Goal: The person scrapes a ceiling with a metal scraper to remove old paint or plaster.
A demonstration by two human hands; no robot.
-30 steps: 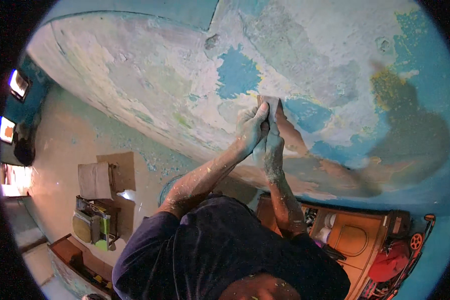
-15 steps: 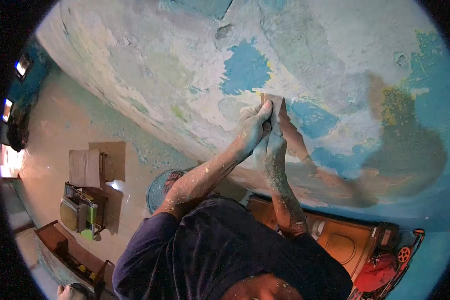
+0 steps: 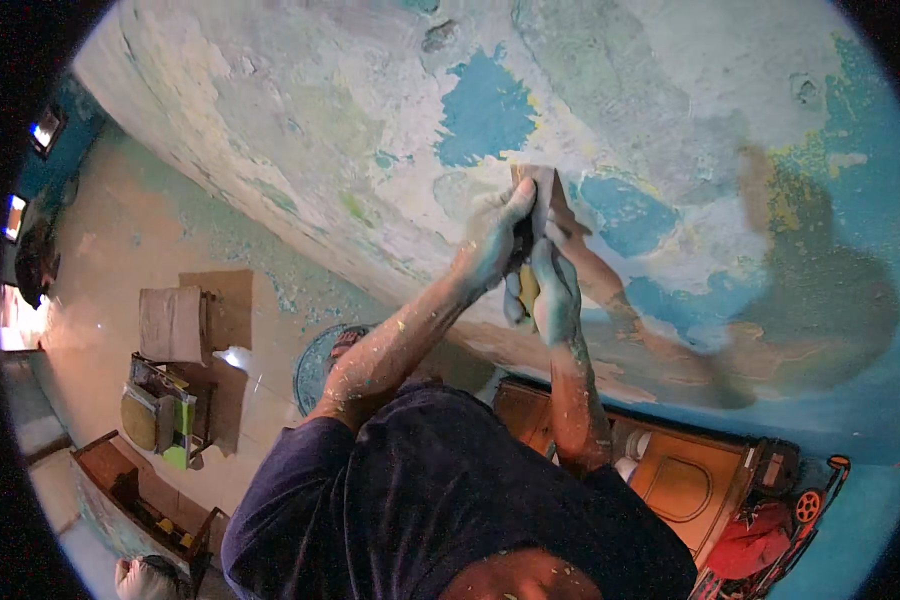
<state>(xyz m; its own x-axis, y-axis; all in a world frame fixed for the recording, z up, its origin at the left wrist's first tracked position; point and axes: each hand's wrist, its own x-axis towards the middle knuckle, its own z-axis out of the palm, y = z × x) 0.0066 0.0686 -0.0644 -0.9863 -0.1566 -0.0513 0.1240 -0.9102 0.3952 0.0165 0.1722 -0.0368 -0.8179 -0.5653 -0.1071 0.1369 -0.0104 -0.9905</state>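
Note:
Both of my hands are on a scraper with a flat, wide metal blade (image 3: 542, 190) and a dark and yellow handle (image 3: 527, 288). My left hand (image 3: 492, 228) grips it near the top, its thumb pressed along the blade. Lower down, my right hand (image 3: 558, 292) is closed around the handle, part of which shows between the hands. The blade's edge meets the patchy wall (image 3: 370, 110), just below a blue paint patch (image 3: 488, 108). Pale dust and flakes cover both forearms.
Paint flakes lie along the floor (image 3: 270, 310) at the wall's foot. A round blue object (image 3: 310, 375) is beside my left arm. Chairs (image 3: 170, 325) and a wooden bench (image 3: 135, 490) stand left; a wooden cabinet (image 3: 685, 480) and a red bag (image 3: 750, 540) are at right.
My right hand has shifted slightly down the scraper, and more of the yellow handle shows. The blade and my left hand sit slightly higher and further left in view; the view itself has shifted.

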